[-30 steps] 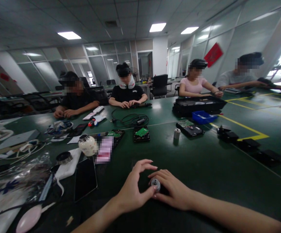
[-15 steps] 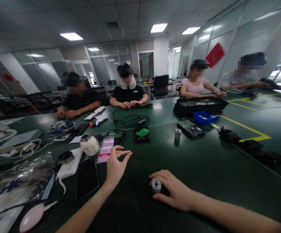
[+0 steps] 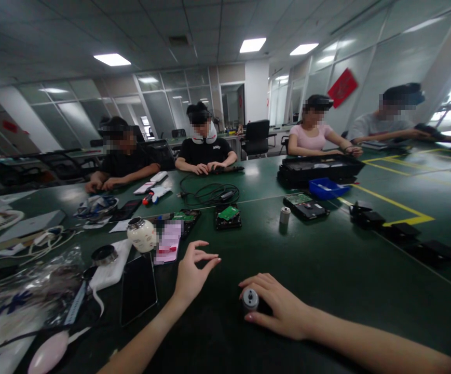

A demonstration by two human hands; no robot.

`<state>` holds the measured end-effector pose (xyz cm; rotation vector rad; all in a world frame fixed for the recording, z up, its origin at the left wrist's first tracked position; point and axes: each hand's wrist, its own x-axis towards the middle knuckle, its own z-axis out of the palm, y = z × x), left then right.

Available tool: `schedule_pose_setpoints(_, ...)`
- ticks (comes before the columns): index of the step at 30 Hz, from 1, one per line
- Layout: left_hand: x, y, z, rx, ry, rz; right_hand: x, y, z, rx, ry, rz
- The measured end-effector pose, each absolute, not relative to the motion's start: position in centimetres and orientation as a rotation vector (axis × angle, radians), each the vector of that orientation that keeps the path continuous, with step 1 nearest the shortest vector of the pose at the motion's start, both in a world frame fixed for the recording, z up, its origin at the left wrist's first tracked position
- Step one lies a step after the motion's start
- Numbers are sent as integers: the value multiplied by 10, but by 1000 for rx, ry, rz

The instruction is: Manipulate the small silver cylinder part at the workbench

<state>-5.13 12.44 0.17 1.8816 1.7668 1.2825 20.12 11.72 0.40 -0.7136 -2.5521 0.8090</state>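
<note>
My right hand [image 3: 283, 306] rests on the table, its fingers and thumb curled round a small silver-grey metal cylinder [image 3: 250, 299]. The cylinder stands upright, with dark holes in its top face. My left hand [image 3: 192, 272] hovers over the table, left of the cylinder and apart from it. Its thumb and forefinger tips come together in a pinch; whatever may be between them is too small to make out. A second metal cylinder [image 3: 285, 215] stands farther back on the table.
Beside my left forearm lie a dark-screened tablet [image 3: 139, 288] and a cream jar [image 3: 141, 235]. Hard drives [image 3: 228, 216] sit mid-table, with a blue tray [image 3: 328, 188] farther right. A coiled black cable [image 3: 213, 193] lies before a co-worker [image 3: 205, 153]. Other people sit across the table.
My left hand has moved slightly to the right and down, toward the cylinder, still pinched. My right hand stays round the cylinder.
</note>
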Motion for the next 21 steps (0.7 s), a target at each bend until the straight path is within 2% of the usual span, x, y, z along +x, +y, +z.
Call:
schedule_pose_setpoints(7, 2, 83, 23, 1955, 1280, 1182, 200, 119, -4, -667, -2547, 727)
schedule_pose_setpoints(17, -3, 74, 35, 2069, 1162, 942, 201, 118, -6, -661, -2536, 709)
schedule_pose_setpoints(21, -2, 75, 34, 2054, 1286, 979, 201, 118, -4, -646, -2537, 723)
